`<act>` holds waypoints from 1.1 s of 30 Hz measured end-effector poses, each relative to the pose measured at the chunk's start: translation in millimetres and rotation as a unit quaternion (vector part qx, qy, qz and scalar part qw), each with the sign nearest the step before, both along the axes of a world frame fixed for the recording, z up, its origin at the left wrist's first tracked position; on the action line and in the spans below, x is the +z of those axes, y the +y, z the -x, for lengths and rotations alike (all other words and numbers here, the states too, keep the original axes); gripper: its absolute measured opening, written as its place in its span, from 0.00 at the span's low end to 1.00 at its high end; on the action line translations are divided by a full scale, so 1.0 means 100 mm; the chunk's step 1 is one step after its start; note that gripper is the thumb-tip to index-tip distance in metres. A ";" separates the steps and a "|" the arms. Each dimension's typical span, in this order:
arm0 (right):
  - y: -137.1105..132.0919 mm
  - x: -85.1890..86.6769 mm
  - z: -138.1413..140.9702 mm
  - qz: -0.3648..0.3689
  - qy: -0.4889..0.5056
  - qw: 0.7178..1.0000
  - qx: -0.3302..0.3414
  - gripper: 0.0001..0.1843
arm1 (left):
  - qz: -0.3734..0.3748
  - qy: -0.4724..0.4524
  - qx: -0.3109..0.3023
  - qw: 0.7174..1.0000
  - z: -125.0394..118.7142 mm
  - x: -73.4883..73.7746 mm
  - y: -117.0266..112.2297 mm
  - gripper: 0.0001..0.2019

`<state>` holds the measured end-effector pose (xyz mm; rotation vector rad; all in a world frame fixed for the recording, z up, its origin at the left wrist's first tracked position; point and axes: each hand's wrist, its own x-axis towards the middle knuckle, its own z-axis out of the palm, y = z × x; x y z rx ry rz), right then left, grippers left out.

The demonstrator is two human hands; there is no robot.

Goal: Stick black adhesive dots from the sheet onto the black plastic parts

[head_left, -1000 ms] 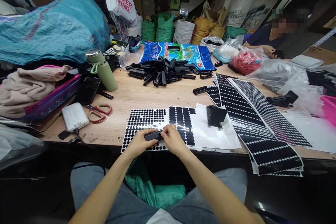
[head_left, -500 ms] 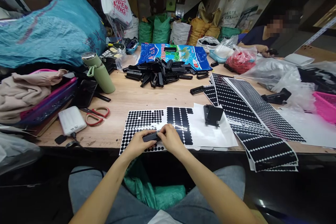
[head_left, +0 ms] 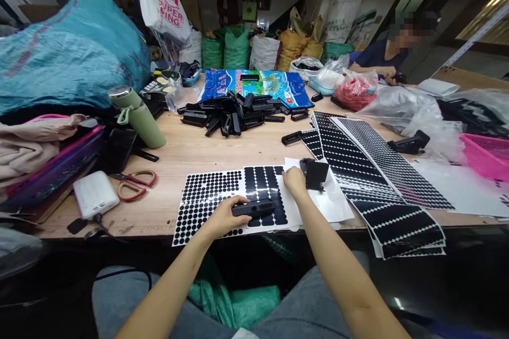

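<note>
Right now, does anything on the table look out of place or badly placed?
Yes. The stack of black sticker sheets on the right lies askew, its near corner hanging over the table's front edge. The sheet of round dots under the left hand, which grips a black part, also overhangs slightly.

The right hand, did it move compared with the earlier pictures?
Yes. The right hand left the black bar and went forward over the sticker sheet, toward its far edge.
</note>
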<state>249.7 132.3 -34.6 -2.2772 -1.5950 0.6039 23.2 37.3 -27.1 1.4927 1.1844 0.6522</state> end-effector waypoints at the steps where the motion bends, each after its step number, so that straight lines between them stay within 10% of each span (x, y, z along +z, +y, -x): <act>1: 0.01 -0.01 0.00 -0.001 0.006 1.000 -0.013 0.18 | -0.006 0.006 -0.001 1.000 0.00 0.00 0.00 0.19; 10: -0.38 0.18 -0.05 -0.074 0.173 0.982 -0.004 0.12 | 0.020 -0.003 -0.004 1.000 0.00 -0.03 0.02 0.20; 16: -1.10 0.09 0.11 -0.017 0.447 0.895 -0.011 0.13 | -0.030 0.032 -0.008 0.999 0.01 -0.07 0.04 0.20; 33: -1.15 0.01 0.24 0.009 0.478 0.877 -0.034 0.12 | 0.007 0.008 -0.001 1.000 -0.03 -0.02 0.01 0.21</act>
